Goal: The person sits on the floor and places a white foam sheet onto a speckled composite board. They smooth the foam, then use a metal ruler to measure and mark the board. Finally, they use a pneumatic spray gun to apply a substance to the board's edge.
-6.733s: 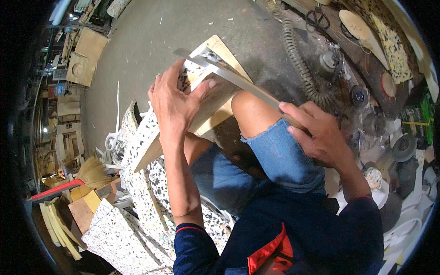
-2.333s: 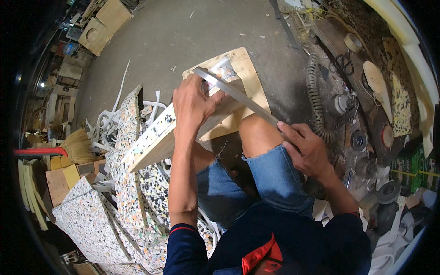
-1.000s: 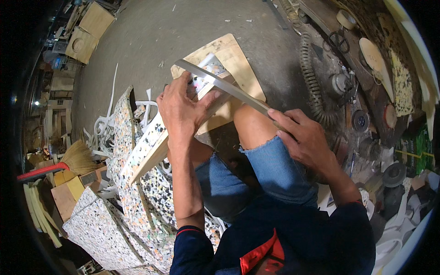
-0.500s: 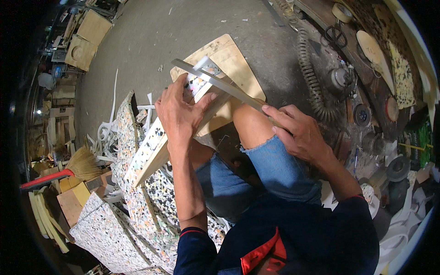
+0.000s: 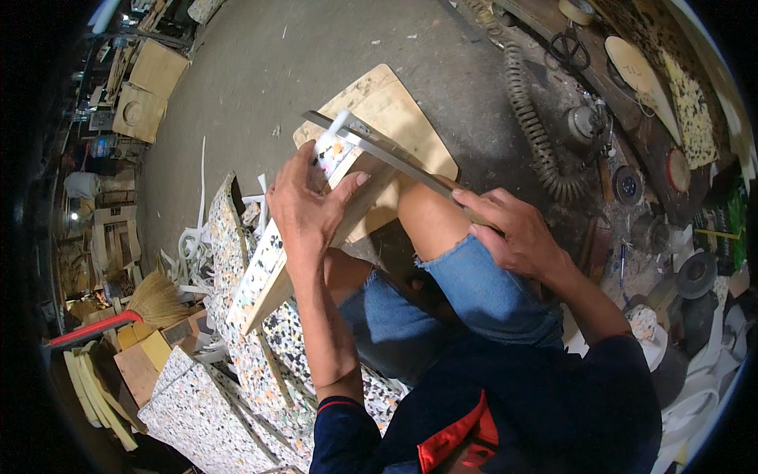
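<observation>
My left hand (image 5: 304, 204) grips a long wooden piece (image 5: 276, 294) faced with speckled foam (image 5: 262, 265), its thumb on the wood and its fingers over the foam side. The piece slants from near my left forearm up to the far end, beside my knees. My right hand (image 5: 517, 229) is closed round the handle of a long, narrow knife (image 5: 399, 161). Its blade lies across the far end of the piece, just beyond my left thumb. A white strip (image 5: 338, 122) sticks up at that end, against the blade. Whether the edge is in the foam is unclear.
A pale wooden board (image 5: 387, 95) sits beyond the work. Speckled foam sheets (image 5: 205, 403) are piled at left, near a red-handled broom (image 5: 154, 304). To the right are a coiled hose (image 5: 525, 110), scissors (image 5: 570, 51) and a cluttered bench (image 5: 545, 24).
The whole view has shifted slightly. The white strip leans a little further left against the blade. Both hands keep their grips, and the knife still crosses the far end.
</observation>
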Tool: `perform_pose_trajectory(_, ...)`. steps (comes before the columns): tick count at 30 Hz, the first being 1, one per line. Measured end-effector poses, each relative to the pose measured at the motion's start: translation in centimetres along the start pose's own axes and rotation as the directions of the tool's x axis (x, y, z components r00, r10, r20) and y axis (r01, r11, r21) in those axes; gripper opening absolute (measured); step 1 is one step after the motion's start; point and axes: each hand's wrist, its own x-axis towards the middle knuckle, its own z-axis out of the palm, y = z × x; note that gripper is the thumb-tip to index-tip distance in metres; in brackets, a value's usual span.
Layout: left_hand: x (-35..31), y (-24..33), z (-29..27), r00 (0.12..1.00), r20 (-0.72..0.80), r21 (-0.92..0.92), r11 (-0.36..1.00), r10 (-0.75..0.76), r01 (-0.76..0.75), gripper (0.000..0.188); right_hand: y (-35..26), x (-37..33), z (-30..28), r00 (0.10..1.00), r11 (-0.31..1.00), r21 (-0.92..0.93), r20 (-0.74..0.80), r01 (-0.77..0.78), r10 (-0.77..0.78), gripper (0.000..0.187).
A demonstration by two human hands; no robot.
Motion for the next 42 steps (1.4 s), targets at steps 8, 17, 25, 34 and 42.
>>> perform_pose_trajectory(8, 3.3, 1.5, -1.2, 1.000, 0.005, -0.129, 0.992, 0.006, -0.006, 0.051, 0.6, -0.7, 0.5, 1.000, 0.998, 0.056, -0.022, -0.001, 0.002, 0.054)
perform_pose_trajectory(17, 5.3, 2.1, -0.2, 0.994, 0.055, -0.049, 0.995, 0.091, -0.089, 0.026, 0.8, -1.1, 0.1, 0.998, 0.986, 0.155, 0.020, -0.061, 0.058, 0.053)
perform_pose_trajectory(25, 5.3, 2.6, -0.3, 0.994, 0.072, -0.060, 0.996, 0.077, -0.073, 0.022, 1.7, 1.0, 1.3, 0.999, 0.982, 0.188, -0.031, 0.034, -0.028, 0.052)
perform_pose_trajectory(34, 5.3, -1.2, -0.8, 0.987, -0.141, -0.167, 0.981, 0.078, -0.101, 0.022, 2.2, -3.6, -0.7, 0.982, 0.961, 0.205, 0.000, -0.184, 0.188, 0.053)
perform_pose_trajectory(42, -13.1, -21.0, -14.8, 0.339, -0.889, -0.262, 0.949, -0.309, 0.178, 0.041, -1.1, 1.9, -1.7, 0.928, 0.842, 0.442, -0.053, -0.309, 0.369, 0.051)
